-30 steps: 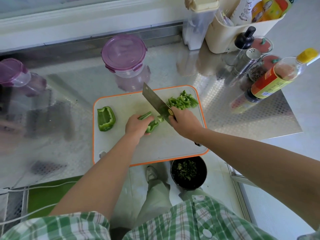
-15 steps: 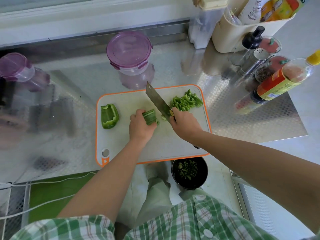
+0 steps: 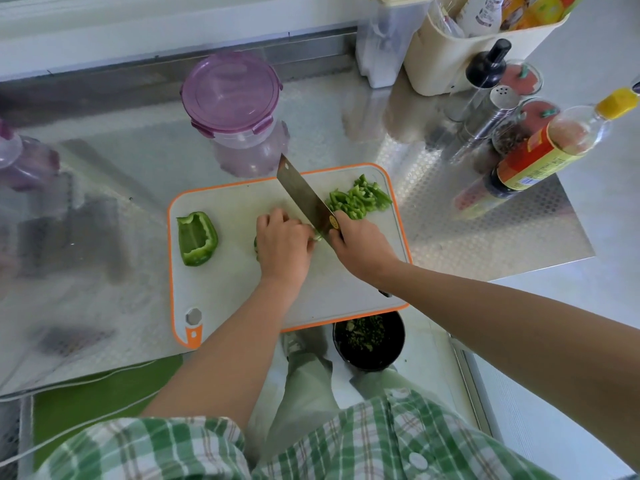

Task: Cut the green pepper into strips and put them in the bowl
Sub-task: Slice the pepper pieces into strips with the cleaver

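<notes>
- The left hand (image 3: 284,242), fingers curled, clamps a pepper piece (image 3: 256,244) to the middle of the board (image 3: 235,292). Only slivers of green show at the hand's edges.
- The right hand (image 3: 360,245), just beside the left, is wrapped round the handle of a knife (image 3: 304,199). The broad blade slants away toward the far left, and its edge meets the pepper next to the left fingertips.
- At the far left of the steel counter (image 3: 346,126) stands a purple tub (image 3: 20,161), partly out of view.
- A pepper half (image 3: 196,239) lies hollow side up near the board's left edge, well apart from the hands.
- A jar (image 3: 230,98) with a purple clip lid stands behind the board, close to the knife tip.
- Cut strips (image 3: 360,200) are heaped in the board's far right corner, just beyond the right hand.
- A black pot (image 3: 369,358) sits lower down, past the board's near edge, and holds dark green scraps. No strips can be made out in it.
- A cream caddy (image 3: 450,64) of packets stands at the back right, with a shaker (image 3: 491,112) and a yellow-capped bottle (image 3: 554,147) in front of it.
</notes>
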